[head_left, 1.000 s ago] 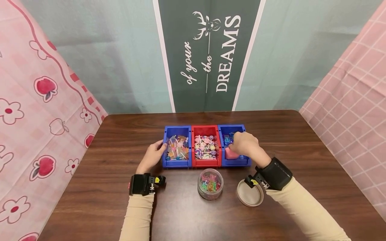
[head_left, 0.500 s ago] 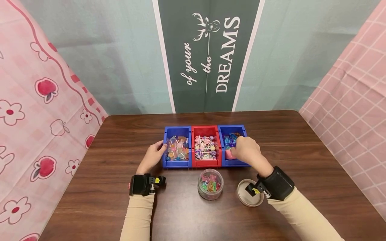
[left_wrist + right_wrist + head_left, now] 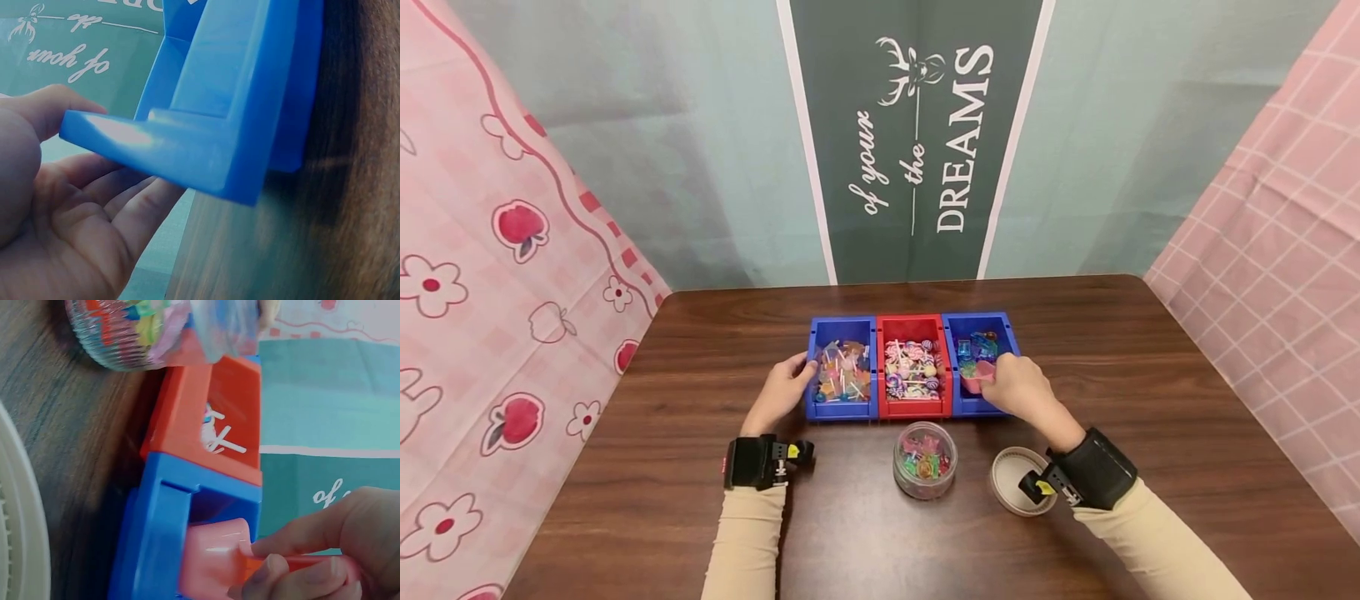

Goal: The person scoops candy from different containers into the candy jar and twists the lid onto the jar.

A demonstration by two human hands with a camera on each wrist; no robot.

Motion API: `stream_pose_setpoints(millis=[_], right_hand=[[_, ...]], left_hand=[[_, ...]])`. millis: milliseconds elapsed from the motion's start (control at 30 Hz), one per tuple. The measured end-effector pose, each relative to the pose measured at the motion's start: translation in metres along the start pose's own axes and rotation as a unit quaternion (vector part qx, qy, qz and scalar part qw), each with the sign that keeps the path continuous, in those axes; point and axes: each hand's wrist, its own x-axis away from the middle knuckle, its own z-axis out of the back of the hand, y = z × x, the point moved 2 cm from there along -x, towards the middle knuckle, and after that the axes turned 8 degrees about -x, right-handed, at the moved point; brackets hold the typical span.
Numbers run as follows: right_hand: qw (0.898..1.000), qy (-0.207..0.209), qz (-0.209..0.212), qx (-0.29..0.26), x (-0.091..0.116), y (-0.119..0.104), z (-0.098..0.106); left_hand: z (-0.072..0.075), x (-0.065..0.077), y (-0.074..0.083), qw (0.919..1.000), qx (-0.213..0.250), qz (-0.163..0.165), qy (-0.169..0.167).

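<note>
My right hand grips the handle of a pink scoop, with the fingers curled round it in the right wrist view. The scoop's bowl is inside the right blue bin, among blue and greenish candy-like pieces. At the row's left end, my left hand holds the side wall of the left blue bin, thumb on one side and fingers on the other. That bin contains small lollipops and star-like pieces. Between the blue bins is a red bin with swirled lollipops.
A clear round jar of colourful wrapped candies stands uncovered in front of the red bin. To its right a white-rimmed lid lies on the brown wooden table, partly under the right wrist camera. Fabric curtains surround the table.
My right hand has moved slightly toward the front of the right bin with the scoop, which has turned; greenish pieces now show at its bowl. My left hand stays on the left bin.
</note>
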Motion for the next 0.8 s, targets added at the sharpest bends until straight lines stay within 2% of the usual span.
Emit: stream_pose_setpoints(millis=[500,667,800], right_hand=[[0.999,0.044,0.015,-0.018,-0.011,0.01,-0.027],[0.999,0.037,0.027,-0.026,-0.013,0.013,-0.029],[0.998,0.045,0.046,-0.011,-0.013,0.016,-0.027]], left_hand=[[-0.001,0.001,-0.001,0.9999,-0.001,0.007,-0.011],[0.001,0.001,0.001,1.0,-0.008,-0.002,-0.001],[0.001,0.001,0.002,1.0,-0.007,0.002,-0.002]])
